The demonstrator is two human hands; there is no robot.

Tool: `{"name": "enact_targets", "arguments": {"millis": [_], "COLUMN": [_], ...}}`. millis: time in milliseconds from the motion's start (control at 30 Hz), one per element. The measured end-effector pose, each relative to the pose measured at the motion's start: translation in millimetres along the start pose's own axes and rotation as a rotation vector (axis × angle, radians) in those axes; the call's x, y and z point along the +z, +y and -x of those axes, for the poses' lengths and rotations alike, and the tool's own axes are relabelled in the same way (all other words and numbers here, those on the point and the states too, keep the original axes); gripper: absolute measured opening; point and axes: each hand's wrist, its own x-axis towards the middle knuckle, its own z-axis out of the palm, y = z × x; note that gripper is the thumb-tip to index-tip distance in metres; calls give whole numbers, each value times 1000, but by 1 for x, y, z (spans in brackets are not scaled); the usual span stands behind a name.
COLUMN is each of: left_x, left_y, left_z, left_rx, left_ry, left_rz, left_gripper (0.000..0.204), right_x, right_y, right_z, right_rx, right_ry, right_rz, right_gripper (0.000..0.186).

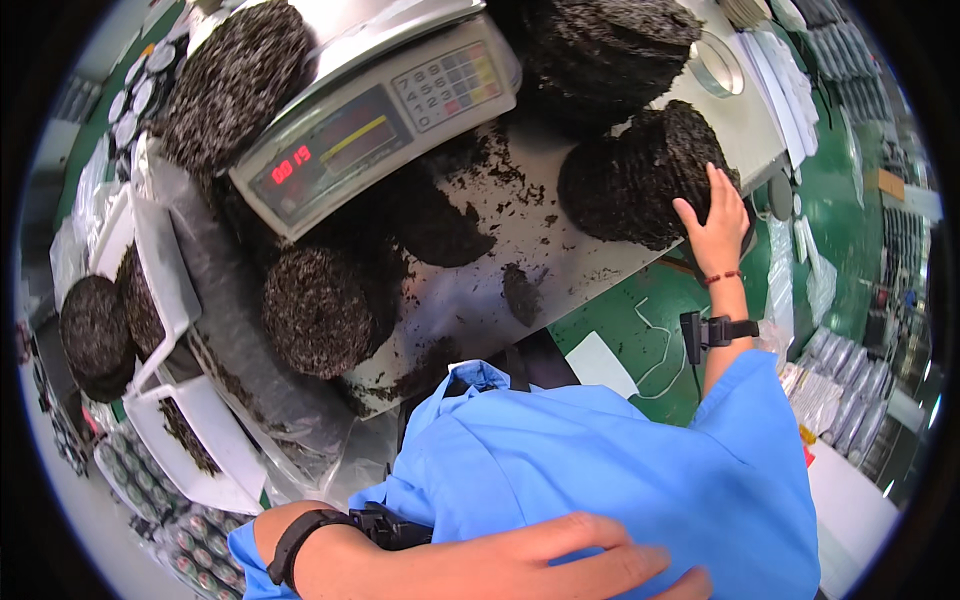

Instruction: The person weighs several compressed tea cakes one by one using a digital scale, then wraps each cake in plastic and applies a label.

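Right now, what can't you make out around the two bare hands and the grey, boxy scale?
Bare left hand: head view; its lower part is cut off by the bottom edge.
Bare right hand: head view; whether its palm touches the dark, flaky, round-ended stack is hidden by the hand itself.
Grey, boxy scale: head view; its silver metal pan's far side is cut off by the top edge.

Green floor (845,240) around a pale counter (740,125)
Floor broad at three o'clock, showing again near ten; counter reaching two; bright light streak (936,411) toward four.
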Motion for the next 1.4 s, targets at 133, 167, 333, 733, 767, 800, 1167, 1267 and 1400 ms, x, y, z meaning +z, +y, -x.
{"name": "enact_targets", "arguments": {"millis": [133,167,333,733,767,800,1167,1267,1400], "left_x": [-9,-3,-48,-62,-57,-53,-60,-74,-79], "left_y": [7,9,1,-60,-67,-74,-132,-152,-180], "left_z": [4,10,34,193,195,195,277,328,363], "left_rx": [-80,-100,-102,-1108,-1108,-1107,-1063,-1281,-1385], "left_ry": [172,245,-91,167,168,168,478,725,913], "left_rz": [-130,-152,-140,-232,-221,-210,-969,-1040,-646], "left_gripper": [24,24,23,33,32,32,58,93,105], "right_x": [-26,-33,64,151,154,157,83,-23,-112], "right_y": [-42,-74,-243,-281,-279,-279,-266,-257,-320], "right_z": [-14,-14,39,58,62,65,6,-27,-104], "right_rx": [-159,-305,-757,-768,-763,-757,-778,-872,-862], "right_ry": [345,305,-294,-517,-515,-513,-32,37,596], "right_rz": [-11,-180,-549,-176,-157,-137,-534,-743,-863], "right_gripper": [51,42,56,86,85,85,44,45,51]}}
